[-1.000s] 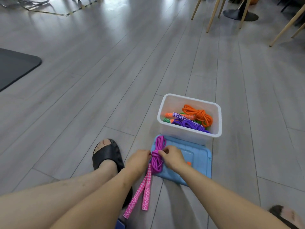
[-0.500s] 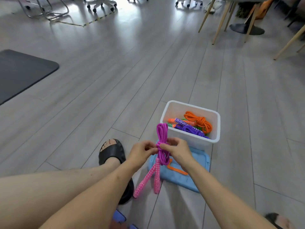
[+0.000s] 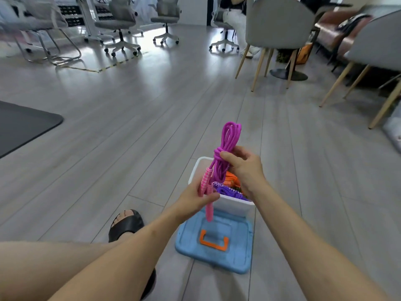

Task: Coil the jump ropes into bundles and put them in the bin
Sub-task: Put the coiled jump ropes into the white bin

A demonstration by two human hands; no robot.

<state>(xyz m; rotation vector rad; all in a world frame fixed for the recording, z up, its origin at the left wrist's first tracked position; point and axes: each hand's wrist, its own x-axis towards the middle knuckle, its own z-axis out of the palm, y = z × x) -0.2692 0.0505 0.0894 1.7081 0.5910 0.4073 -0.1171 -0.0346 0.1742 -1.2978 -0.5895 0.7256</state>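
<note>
A coiled magenta jump rope (image 3: pixel 229 140) with pink patterned handles (image 3: pixel 206 183) is held upright above the white bin (image 3: pixel 234 205). My right hand (image 3: pixel 243 168) pinches the knotted middle of the coil. My left hand (image 3: pixel 196 197) grips the two handles lower down, just in front of the bin's near left corner. Inside the bin lie an orange rope bundle (image 3: pixel 232 178) and a purple rope bundle (image 3: pixel 230 191), partly hidden behind my hands.
The bin's blue lid (image 3: pixel 236 253) with an orange handle lies on the floor in front of the bin. My foot in a black sandal (image 3: pixel 128 224) is to the left. A dark mat (image 3: pixel 23 124) lies far left; chairs (image 3: pixel 280 29) and a seated person stand at the back.
Both hands lifted the magenta bundle from near the lid up to above the bin. The camera tilted up, bringing the chairs into view.
</note>
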